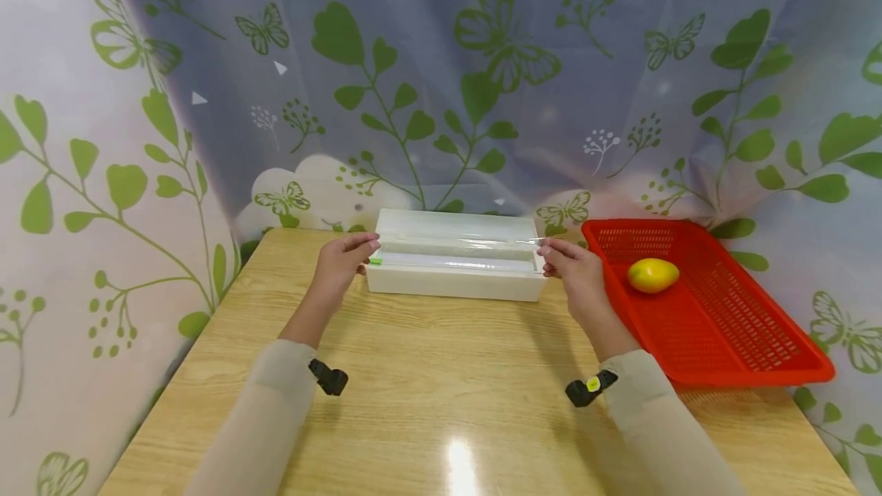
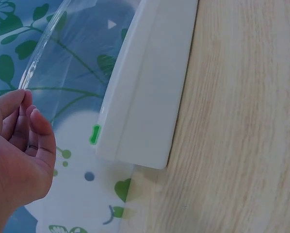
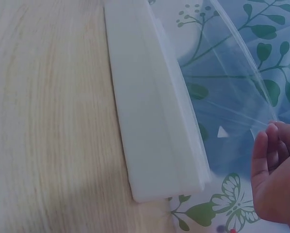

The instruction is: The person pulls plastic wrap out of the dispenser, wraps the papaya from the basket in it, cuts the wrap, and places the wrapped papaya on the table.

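A white cling film dispenser box [image 1: 455,285] stands at the far side of the table, its lid [image 1: 455,223] raised at the back. A sheet of clear cling film [image 1: 468,243] stretches up out of it, its leading edge bunched into a shiny line. My left hand [image 1: 336,266] pinches one end of that edge between thumb and fingertips, above the box's left end. At the right end, my right hand [image 1: 577,278] pinches the other corner. A small green piece [image 2: 95,134] shows on the box's left end in the left wrist view.
To the right, a red plastic basket [image 1: 717,377] with slotted sides holds a yellow mango [image 1: 653,275]. Close behind the wooden table [image 1: 441,373] hangs a leaf-patterned curtain [image 1: 427,60], which also runs along both sides.
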`<action>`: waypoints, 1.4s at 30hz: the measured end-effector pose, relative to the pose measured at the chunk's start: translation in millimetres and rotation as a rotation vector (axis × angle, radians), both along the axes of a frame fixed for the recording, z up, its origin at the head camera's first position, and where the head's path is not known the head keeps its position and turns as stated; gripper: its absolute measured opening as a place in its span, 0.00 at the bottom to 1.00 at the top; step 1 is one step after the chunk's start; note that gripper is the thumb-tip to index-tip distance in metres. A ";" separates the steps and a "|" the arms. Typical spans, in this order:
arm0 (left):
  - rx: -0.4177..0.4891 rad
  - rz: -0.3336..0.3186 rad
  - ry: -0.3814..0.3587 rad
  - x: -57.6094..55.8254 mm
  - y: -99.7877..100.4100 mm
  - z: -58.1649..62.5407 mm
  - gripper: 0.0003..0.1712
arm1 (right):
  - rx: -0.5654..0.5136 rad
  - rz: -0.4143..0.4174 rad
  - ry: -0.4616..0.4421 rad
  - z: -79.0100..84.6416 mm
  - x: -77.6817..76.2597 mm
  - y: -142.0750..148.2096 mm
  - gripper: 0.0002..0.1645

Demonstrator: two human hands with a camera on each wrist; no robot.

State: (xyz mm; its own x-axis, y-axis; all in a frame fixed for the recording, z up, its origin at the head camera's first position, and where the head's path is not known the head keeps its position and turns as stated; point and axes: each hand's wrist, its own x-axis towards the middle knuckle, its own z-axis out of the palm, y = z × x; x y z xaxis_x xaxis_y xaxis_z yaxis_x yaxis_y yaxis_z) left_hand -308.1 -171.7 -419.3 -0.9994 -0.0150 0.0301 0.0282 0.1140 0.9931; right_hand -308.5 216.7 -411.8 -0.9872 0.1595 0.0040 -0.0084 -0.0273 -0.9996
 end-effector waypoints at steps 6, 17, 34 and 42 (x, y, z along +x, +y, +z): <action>-0.011 0.019 0.049 -9.5 2.0 2.1 0.20 | -0.029 -0.018 0.026 4.3 -5.0 1.1 0.25; 0.022 0.045 0.112 -19.9 4.7 14.6 0.22 | -0.044 -0.046 0.045 17.1 -12.0 1.6 0.17; 0.026 0.048 0.166 -29.8 4.2 38.3 0.20 | -0.103 -0.081 0.092 40.6 -22.1 -2.5 0.18; 0.024 0.063 0.162 -31.7 3.9 54.7 0.19 | -0.152 -0.088 0.071 57.4 -24.0 -5.8 0.02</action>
State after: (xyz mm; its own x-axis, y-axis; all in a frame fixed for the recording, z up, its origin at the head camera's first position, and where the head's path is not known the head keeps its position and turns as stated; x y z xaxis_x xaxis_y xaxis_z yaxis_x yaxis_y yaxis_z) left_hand -339.8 -167.8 -364.6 -0.9786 -0.0798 0.1897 0.1817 0.0971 0.9785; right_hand -332.6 210.9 -354.4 -0.9675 0.2493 0.0422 -0.0876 -0.1740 -0.9808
